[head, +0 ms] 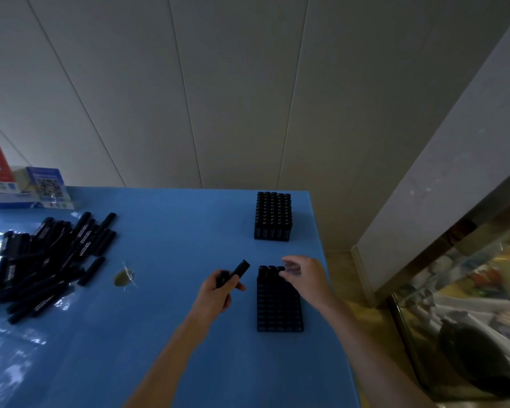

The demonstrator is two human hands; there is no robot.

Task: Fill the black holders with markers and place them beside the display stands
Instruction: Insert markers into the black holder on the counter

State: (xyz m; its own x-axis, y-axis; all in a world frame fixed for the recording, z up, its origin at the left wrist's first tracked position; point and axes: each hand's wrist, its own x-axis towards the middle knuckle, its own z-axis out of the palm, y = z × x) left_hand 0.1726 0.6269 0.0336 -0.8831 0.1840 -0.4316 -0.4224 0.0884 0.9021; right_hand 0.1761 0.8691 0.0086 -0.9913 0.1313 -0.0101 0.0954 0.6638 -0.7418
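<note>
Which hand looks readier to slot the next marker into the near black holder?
Likely the left hand: it already grips a black marker beside the near black holder; the right hand carries none.

Table layout, from the pile on the left to the holders on the right

On the table (165, 334), a loose pile of markers (47, 260) lies at the left, with the display stands (27, 187) behind it at the far left edge against the wall. A full holder (273, 216) stands at the far right, well apart from the pile. Nearer the person, in front of that one, sits a second holder (278, 304) with a few markers in its far row only. The left hand (218, 293) holds a marker (234, 273) just left of this holder; the right hand (305, 275) rests at its far right corner.
</note>
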